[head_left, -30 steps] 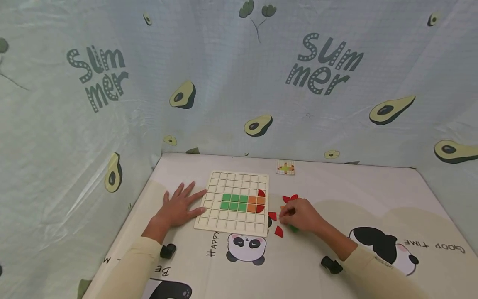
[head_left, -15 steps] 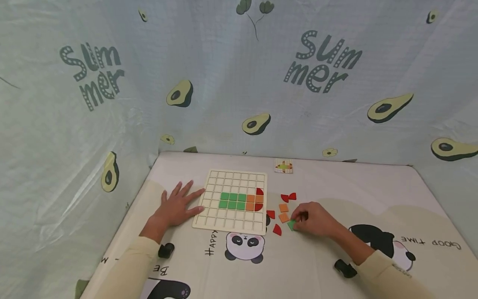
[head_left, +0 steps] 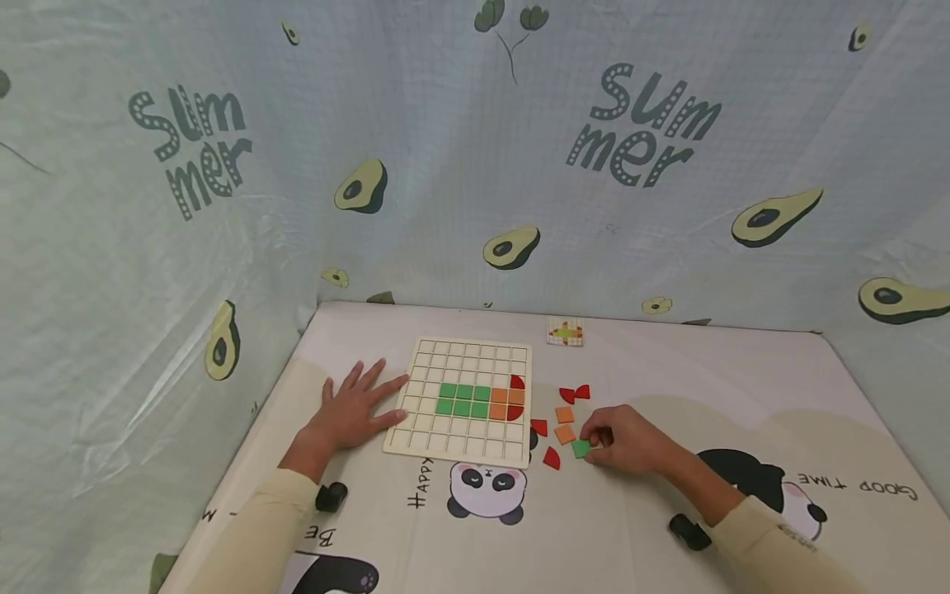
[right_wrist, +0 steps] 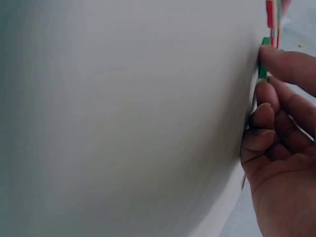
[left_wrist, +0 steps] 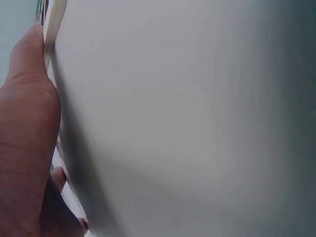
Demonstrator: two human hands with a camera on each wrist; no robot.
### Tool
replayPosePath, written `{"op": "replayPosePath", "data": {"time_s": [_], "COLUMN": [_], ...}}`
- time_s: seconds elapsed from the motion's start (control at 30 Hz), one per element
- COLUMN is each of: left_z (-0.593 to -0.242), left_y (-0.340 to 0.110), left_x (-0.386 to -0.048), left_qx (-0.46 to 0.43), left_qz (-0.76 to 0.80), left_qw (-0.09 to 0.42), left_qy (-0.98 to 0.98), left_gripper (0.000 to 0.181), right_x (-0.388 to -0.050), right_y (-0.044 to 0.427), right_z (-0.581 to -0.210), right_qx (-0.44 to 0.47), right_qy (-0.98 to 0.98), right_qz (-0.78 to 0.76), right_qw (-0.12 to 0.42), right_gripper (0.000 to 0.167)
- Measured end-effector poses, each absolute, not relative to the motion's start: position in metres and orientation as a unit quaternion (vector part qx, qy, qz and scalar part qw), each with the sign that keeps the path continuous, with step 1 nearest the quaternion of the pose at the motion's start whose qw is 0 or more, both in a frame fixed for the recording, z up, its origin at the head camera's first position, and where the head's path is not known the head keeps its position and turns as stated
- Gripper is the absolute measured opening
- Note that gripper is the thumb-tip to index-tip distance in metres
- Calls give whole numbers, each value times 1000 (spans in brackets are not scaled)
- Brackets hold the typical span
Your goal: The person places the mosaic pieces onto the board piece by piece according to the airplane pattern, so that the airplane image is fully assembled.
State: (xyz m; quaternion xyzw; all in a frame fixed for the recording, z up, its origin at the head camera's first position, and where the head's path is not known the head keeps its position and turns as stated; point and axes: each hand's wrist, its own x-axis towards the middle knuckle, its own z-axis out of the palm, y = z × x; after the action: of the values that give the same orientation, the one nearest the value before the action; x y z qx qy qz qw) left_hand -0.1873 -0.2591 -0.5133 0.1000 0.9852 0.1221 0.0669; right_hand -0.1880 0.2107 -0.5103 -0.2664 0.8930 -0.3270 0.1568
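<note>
A pale grid board lies on the table in the head view. Green square tiles, orange ones and two red quarter-circle tiles sit in its cells. My left hand is spread flat, its thumb and index finger touching the board's left edge; the left wrist view catches the thumb against that edge. To the right of the board my right hand pinches a loose green square tile at table level. In the right wrist view, thumb and finger meet on this tile.
Loose orange squares and several red quarter-circle tiles lie between board and right hand. A small pattern card is at the back. Printed fabric walls stand behind and at the left.
My right hand has shifted rightward and slightly nearer, off the loose pieces, uncovering the orange squares and the green tile it pinches. The left hand stays at the board's edge.
</note>
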Motion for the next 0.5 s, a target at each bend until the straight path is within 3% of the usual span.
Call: {"op": "replayPosePath", "data": {"time_s": [0.5], "left_z": [-514], "left_y": [-260], "left_x": [-187], "left_qx": [100], "left_qz": [127], "left_qw": [72], "left_qy": [984], "left_gripper": [67], "right_x": [-190], "right_y": [196], "right_z": [-509], "right_qx": [-304], "right_qy": [882], "right_qz": [-323], "right_qw": [158], "right_gripper": [16]}}
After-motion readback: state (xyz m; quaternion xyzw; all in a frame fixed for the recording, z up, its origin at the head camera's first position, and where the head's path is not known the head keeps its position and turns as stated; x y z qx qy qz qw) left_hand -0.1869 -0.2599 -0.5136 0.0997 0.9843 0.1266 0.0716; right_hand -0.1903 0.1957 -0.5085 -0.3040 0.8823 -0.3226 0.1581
